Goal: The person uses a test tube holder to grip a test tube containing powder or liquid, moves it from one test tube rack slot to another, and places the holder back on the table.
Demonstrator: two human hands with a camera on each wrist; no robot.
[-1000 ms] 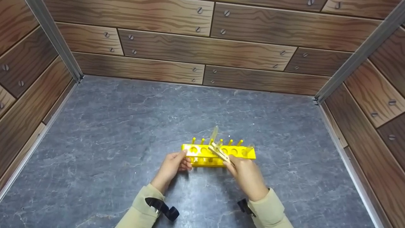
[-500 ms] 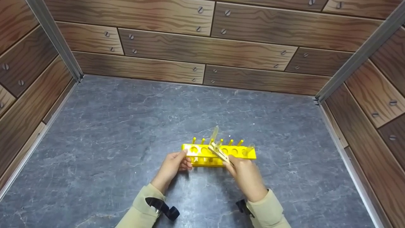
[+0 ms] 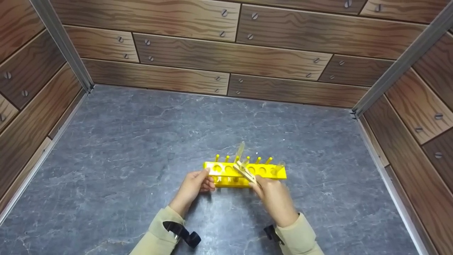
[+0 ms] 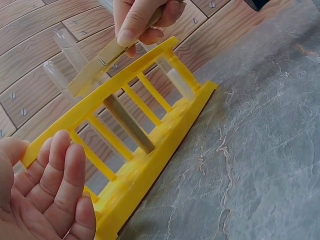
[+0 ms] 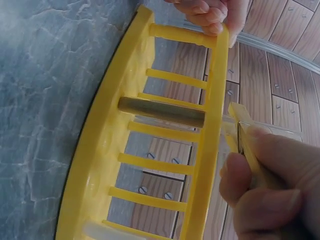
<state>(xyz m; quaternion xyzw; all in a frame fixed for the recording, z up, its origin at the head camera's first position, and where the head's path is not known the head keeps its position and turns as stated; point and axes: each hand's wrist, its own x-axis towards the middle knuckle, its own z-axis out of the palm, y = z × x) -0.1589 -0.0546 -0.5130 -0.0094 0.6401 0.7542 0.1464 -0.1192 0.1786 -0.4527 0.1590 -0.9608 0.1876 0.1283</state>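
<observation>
A yellow test tube rack [image 3: 224, 169] stands in front of me. My left hand [image 3: 194, 182] holds its left end, thumb on the upper bar and fingers at the front. My right hand [image 3: 276, 198] grips a wooden test tube clamp [image 3: 244, 172] close above the rack's top. The clamp's jaws are at the upper part of a clear test tube in a middle hole. Brownish contents fill that tube's lower part [image 4: 129, 122], seen through the rack's side. Behind it, another clear tube [image 3: 241, 150] rises over a rear peg. A tube with white contents [image 4: 179, 82] stands at the right end.
The rack rests on a grey marbled tabletop [image 3: 141, 141]. Wood-patterned panels [image 3: 226, 49] enclose the back and sides, with metal corner posts [image 3: 65, 49]. Yellow pegs [image 3: 217, 158] line the rack's rear edge. Black straps [image 3: 180, 233] circle both sleeved wrists.
The right wrist has shifted very slightly left. Both hands, the clamp, the rack and the tubes otherwise keep their places.
</observation>
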